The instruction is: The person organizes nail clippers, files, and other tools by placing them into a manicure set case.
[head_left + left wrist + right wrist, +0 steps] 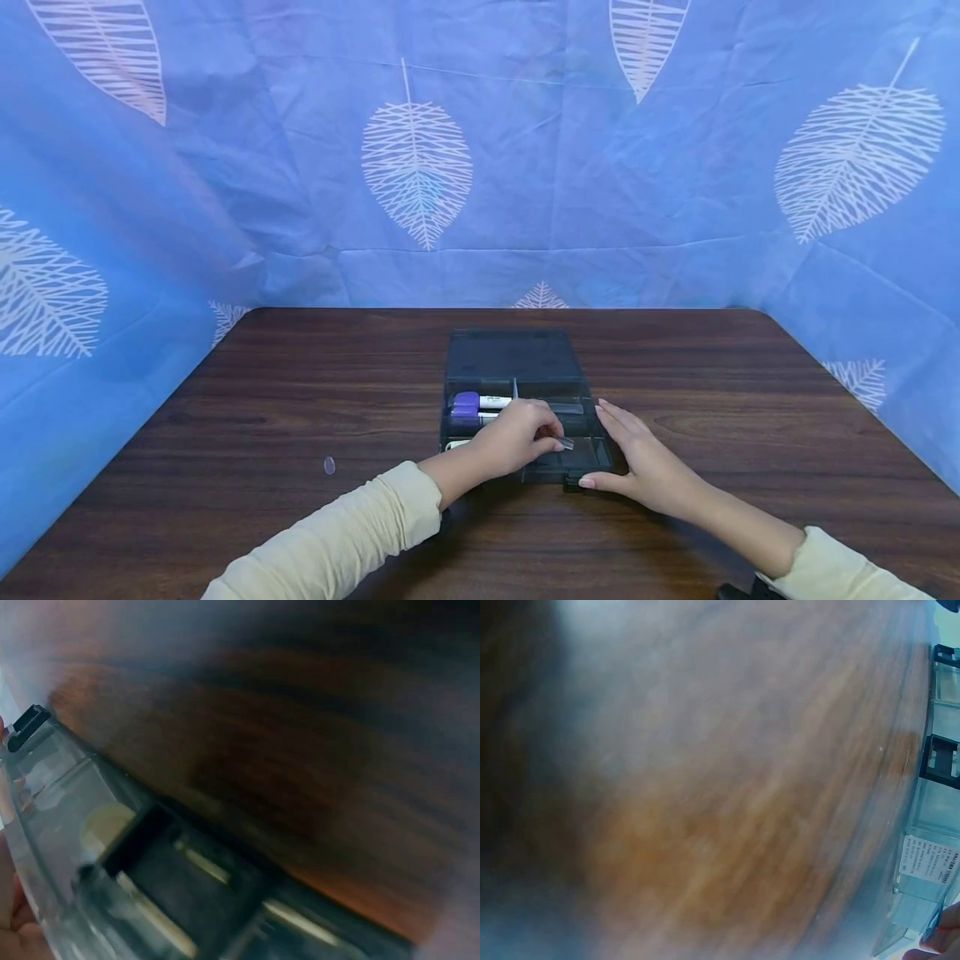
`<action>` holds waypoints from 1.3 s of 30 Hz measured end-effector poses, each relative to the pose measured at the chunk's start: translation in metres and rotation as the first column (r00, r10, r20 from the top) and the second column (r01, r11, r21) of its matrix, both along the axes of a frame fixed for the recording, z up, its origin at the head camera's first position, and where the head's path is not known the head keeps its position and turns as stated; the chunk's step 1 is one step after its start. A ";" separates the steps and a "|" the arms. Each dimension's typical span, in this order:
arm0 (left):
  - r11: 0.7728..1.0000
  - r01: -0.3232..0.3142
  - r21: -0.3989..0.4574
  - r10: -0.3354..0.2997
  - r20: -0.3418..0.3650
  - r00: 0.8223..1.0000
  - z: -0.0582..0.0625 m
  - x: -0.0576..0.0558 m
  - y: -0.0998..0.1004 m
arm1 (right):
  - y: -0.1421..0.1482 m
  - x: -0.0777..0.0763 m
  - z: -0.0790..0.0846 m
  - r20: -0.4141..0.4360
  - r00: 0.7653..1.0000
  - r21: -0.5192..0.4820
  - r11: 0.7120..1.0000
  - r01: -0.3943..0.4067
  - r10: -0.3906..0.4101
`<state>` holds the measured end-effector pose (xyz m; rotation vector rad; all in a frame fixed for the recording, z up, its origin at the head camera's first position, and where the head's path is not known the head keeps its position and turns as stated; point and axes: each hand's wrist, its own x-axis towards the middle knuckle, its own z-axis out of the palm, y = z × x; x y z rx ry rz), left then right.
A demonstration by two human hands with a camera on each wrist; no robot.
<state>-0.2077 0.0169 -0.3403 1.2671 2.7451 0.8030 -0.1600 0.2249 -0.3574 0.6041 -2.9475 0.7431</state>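
An open dark translucent compartment box (513,354) lies on the table, its lid folded back. Purple-capped pens (467,405) lie across its compartments. Reaching over the box's front part, my left hand (517,435) pinches a small clear piece (567,443) between thumb and fingertips; its kind is too small to tell. My right hand (651,465) rests against the box's right side with its fingers extended, the thumb by the front latch (572,482). Blurred box compartments (180,870) show in the left wrist view. A printed label (928,859) is on the box in the right wrist view.
A small clear oval piece (329,465) lies on the brown wooden table (247,417), left of the box. Blue cloth (525,150) with a white leaf print hangs behind and at both sides. A black object (750,590) is by the right sleeve.
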 end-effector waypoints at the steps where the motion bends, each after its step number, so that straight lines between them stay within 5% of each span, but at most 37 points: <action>1: 1.000 0.010 -0.026 -0.011 -0.012 1.000 -0.001 -0.001 0.002 | 0.000 0.000 0.000 -0.001 1.000 -0.001 1.000 -0.003 0.003; 13: 0.956 0.054 -0.287 -0.052 0.015 0.999 0.002 -0.005 0.022 | 0.000 0.000 0.000 -0.027 1.000 0.008 1.000 -0.017 0.017; 21: 0.937 0.057 -0.345 -0.044 0.045 0.998 0.004 -0.005 0.024 | 0.000 0.000 -0.001 -0.029 0.999 0.009 1.000 -0.015 0.016; 31: 0.992 0.062 -0.107 -0.067 -0.039 0.997 0.014 -0.009 -0.002 | -0.001 0.000 0.000 -0.012 1.000 -0.002 1.000 -0.010 0.010; 39: 0.997 0.032 0.065 -0.028 -0.053 0.998 0.020 -0.008 -0.036 | -0.002 0.000 0.000 -0.012 1.000 0.023 1.000 0.006 -0.005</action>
